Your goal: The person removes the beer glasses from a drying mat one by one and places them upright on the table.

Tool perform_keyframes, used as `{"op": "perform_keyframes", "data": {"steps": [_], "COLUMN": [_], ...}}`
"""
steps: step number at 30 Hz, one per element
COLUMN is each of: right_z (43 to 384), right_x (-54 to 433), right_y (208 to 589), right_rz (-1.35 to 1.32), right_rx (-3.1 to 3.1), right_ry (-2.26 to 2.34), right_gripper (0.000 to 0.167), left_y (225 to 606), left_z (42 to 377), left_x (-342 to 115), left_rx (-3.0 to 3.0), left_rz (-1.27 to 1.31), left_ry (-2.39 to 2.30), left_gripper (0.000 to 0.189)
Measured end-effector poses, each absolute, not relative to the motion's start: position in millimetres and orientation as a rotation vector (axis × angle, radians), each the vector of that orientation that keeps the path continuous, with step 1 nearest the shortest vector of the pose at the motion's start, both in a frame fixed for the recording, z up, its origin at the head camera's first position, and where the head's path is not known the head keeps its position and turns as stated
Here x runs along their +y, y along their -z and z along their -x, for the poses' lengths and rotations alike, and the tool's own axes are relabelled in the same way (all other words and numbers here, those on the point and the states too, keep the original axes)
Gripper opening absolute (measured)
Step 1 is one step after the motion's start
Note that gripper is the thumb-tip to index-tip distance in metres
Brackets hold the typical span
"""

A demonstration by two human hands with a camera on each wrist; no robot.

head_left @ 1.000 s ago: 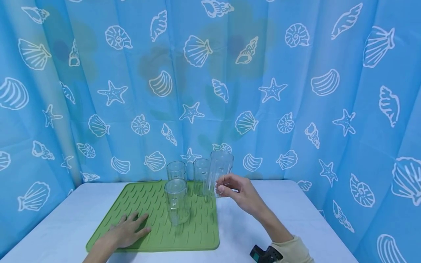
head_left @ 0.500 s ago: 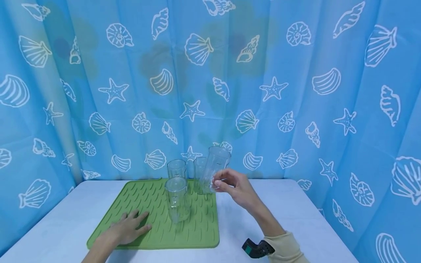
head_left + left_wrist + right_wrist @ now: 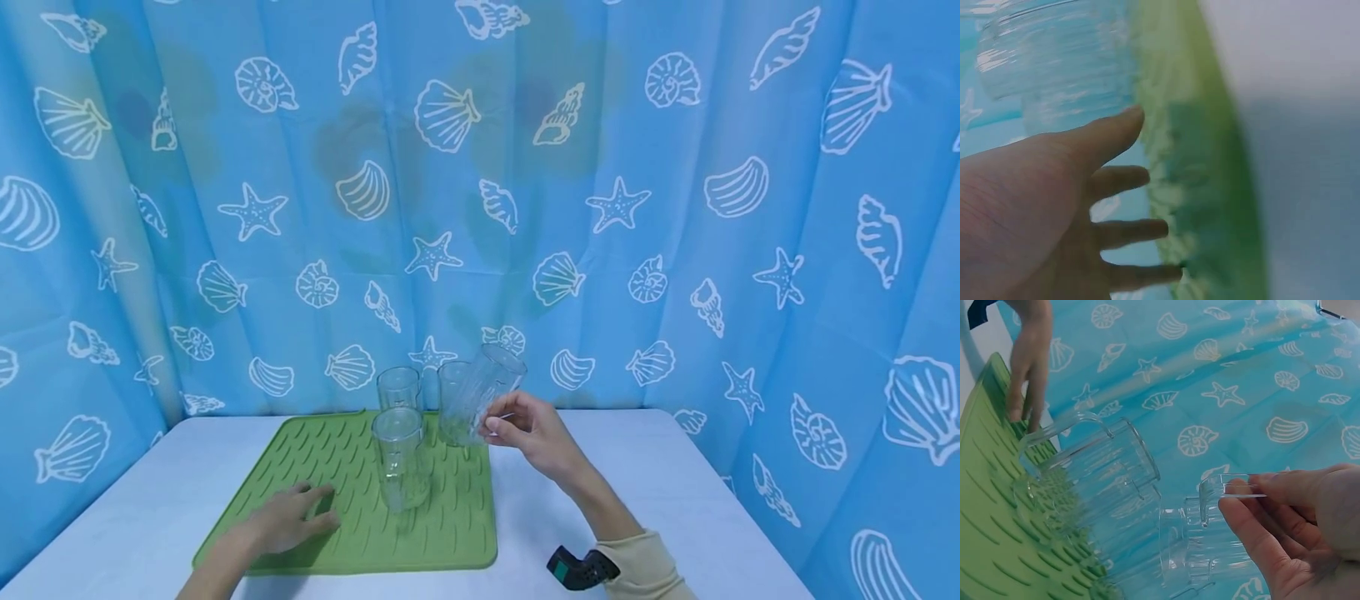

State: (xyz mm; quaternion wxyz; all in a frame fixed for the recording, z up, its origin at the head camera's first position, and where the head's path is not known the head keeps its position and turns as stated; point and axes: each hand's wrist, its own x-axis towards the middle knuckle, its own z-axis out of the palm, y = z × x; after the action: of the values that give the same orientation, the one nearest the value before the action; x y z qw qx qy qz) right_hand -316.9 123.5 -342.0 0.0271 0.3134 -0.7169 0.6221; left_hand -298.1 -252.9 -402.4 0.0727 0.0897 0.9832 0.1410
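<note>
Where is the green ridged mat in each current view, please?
Head: the green ridged mat spans lower left to lower centre.
Left wrist: the mat is a blurred band down the middle.
Right wrist: the mat occupies the left side.
Shared landmark: the left hand.

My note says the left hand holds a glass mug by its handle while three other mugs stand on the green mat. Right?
Not the left hand: in the head view, the right hand holds the mug by its handle. Three other mugs do stand on the green mat.
</note>
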Motion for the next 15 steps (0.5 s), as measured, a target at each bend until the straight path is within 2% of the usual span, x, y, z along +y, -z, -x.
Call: {"op": "perform_keyframes", "data": {"steps": [8, 15], "right_z": [317.6, 316.2], "right_x": [122.6, 122.3], "right_y": [342.2, 344.7], "right_rz": [-0.924, -0.88], "right_rx": [-2.198, -2.132], "right_ry": [-1.971, -2.108], "right_gripper": [0.023, 0.029], "left_y": [359.6, 337.9], "left_z": [294.8, 292.8], "left_x": [-242.7, -213.0], "left_rx": [3.214, 3.51], "left_rz": [-0.468, -0.744], "left_ry": [-0.542, -0.662], "left_gripper": [0.053, 0.04]}}
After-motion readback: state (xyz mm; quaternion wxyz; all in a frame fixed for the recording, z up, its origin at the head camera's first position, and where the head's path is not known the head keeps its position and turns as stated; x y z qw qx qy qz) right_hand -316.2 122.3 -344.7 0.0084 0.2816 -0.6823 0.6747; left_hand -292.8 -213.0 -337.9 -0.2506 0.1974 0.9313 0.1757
